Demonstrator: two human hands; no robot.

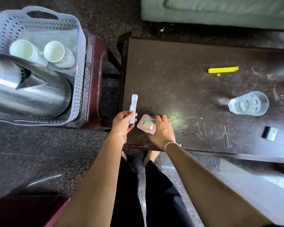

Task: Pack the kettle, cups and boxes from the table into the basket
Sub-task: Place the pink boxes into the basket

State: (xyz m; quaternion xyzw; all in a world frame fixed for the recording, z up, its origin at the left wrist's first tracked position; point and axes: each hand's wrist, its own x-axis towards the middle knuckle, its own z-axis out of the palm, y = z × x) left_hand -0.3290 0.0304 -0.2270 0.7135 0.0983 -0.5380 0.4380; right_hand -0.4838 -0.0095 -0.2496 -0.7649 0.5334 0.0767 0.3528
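Steel kettle, white flat strip, pink packet

You've only got the one head cam here, wide-angle, pointed almost straight down from well above the table, with the basket off the table's left end.

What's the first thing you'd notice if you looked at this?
The big shiny kettle in the basket on the left, two white cups behind it. At the table's near edge, the left hand holds a white strip and the right hand grips a pink packet.
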